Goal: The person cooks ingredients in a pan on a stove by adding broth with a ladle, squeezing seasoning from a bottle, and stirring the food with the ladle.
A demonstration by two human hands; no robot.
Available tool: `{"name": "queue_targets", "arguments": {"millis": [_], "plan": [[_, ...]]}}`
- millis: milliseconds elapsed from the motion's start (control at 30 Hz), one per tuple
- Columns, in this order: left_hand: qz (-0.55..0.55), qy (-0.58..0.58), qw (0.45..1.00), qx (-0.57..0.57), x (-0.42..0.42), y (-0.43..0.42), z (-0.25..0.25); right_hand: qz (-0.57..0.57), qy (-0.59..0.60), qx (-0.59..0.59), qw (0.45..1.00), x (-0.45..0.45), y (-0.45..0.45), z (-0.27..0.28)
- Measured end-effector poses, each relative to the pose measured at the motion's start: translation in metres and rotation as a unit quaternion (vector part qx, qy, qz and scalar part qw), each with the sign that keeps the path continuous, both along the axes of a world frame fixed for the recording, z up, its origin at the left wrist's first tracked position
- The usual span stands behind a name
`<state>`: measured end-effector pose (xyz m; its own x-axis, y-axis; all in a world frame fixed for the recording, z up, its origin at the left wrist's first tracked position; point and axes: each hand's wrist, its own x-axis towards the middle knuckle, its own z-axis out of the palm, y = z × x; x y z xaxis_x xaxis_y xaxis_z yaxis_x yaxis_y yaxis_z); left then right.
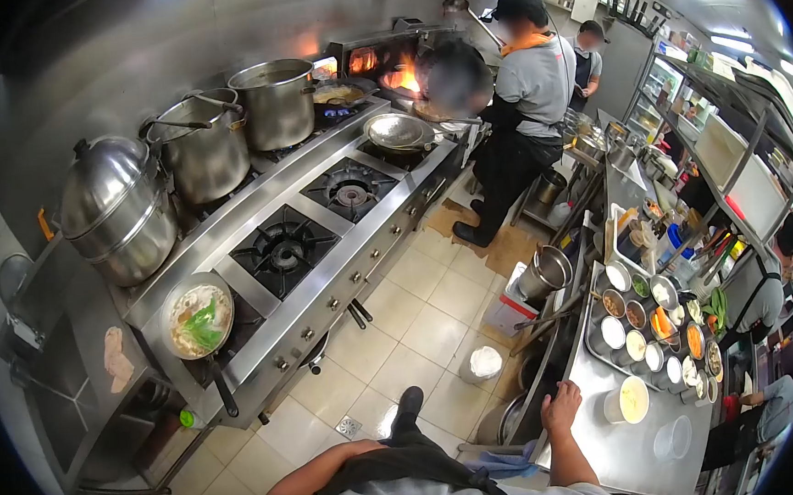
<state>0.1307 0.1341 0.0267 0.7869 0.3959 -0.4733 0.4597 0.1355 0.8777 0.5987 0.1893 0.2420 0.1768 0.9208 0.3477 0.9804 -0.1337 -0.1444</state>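
My right hand rests with its fingers apart on the left edge of the steel counter, holding nothing. To its right stand a white tub of yellowish contents and a clear container. My left arm is bent in toward my apron; its hand lies at my waist, and its fingers are hidden. Across the aisle, a frying pan with white food and green leaves sits on the near end of the stove, its black handle pointing toward me.
Large steel pots line the back of the stove. A co-worker stands by a flaming wok burner. Another person is farther back. Metal ingredient cups fill a tray on the counter. A white bucket stands on the tiled floor.
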Motion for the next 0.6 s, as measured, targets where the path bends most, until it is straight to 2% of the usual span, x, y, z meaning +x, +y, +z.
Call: {"name": "queue_targets", "arguments": {"millis": [67, 267, 333, 600], "plan": [[-0.01, 0.014, 1.0, 0.014, -0.001, -0.007, 0.012, -0.018, 0.014, 0.012, 1.0, -0.003, -0.002, 0.002], [0.025, 0.053, 0.996, -0.067, 0.007, -0.015, 0.068, -0.046, 0.013, 0.032, 0.998, 0.0, -0.002, -0.001], [0.014, 0.058, 0.997, -0.053, 0.007, -0.016, 0.076, -0.049, 0.014, 0.03, 0.998, 0.001, -0.003, -0.002], [0.074, 0.051, 0.988, -0.127, 0.012, -0.022, 0.027, -0.06, 0.022, 0.026, 0.998, 0.004, -0.002, -0.006]]}}
